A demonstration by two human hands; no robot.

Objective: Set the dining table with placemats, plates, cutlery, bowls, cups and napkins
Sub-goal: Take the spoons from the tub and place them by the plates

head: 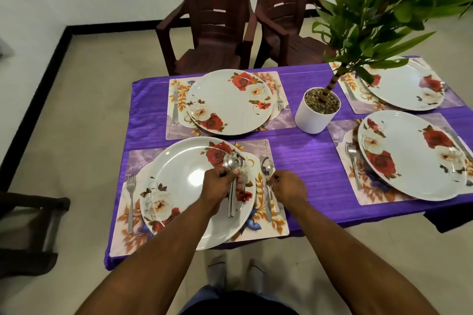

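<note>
1. Fingertips (269,180) of the right hand (288,188) pinch the handle of a small steel spoon (268,169) and lower it onto the near-left floral rectangular placemat (276,225), just right of the steel table knife (267,206) that lies beside the plate.
2. Left hand (220,181) is curled round a bundle of spare steel spoons (233,161), bowls up, held over the white round rose-printed plate (194,186). How many it holds, cannot tell.
3. Judgement: step in hand is laying the spoon at this setting. Do it well by setting the handle parallel to the knife, close beside it but not overlapping, bowl pointing away from the near table edge, then letting go only once it lies flat.
4. Keep the bundle steady and clear of the plate face so nothing clinks or drops.
5. Steel fork (131,194) already lies left of this plate on the same mat.
6. Three other settings on the purple tablecloth (302,151) have mats, plates and some cutlery; spoons there are not evident.
7. White cylindrical pot with a green leafy plant (316,115) stands mid-table; reach round it for the far mats.
8. No bowls, cups or napkins visible: task looks well short of finished.
</note>
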